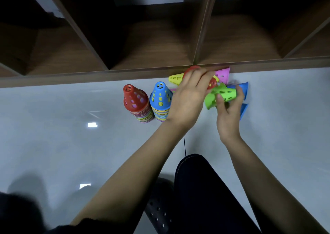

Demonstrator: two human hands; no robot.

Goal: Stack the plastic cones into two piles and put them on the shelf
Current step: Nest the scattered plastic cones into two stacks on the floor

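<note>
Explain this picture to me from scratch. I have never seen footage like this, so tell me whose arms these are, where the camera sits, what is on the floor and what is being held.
There is no machine here. A person wears a camera on the head, so the one picture looks forward and down along their own bare arms. The pale floor runs to a brown wooden shelf with open compartments. Two upright piles of stacked plastic cones stand side by side: a red-topped pile and a blue-topped pile. To their right, loose cones lie on their sides, among them a yellow cone, a pink cone and a blue cone. The right hand grips a green cone. The left hand reaches over the loose cones; whether it grips one is unclear.
</note>
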